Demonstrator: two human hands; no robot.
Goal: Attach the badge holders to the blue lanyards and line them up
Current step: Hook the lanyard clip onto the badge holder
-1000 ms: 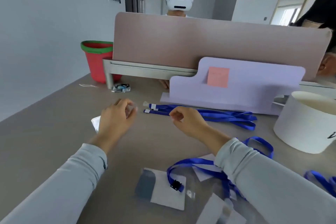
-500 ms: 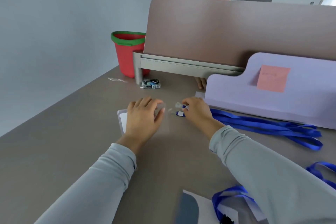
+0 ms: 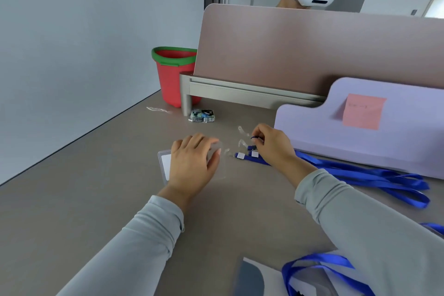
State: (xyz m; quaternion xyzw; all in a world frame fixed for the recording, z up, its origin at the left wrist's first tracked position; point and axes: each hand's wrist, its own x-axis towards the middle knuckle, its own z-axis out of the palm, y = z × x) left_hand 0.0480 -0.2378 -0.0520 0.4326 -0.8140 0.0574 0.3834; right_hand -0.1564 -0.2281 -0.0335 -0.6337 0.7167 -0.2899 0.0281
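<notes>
Faint, unreadable scrawl on sticky note [image 3: 362,112]

**Operator Dress: Sleeves and Cuffs**

Both arms were covered by long sleeves of pale grey, soft-looking fabric. The left sleeve [image 3: 134,247] ended in a plain cuff at the wrist, with creases gathered behind it. The right sleeve [image 3: 360,223] matched in colour and showed similar folds at its cuff. The left grip [image 3: 192,163] and right grip [image 3: 274,149] were bare.

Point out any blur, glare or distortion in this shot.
Head view: wide-angle stretch swells the near sleeves; light soft, shadows faint; the clear badge holder under the left hand nearly vanishes against the table; the dark loop the right hand pinches is tiny.
</notes>
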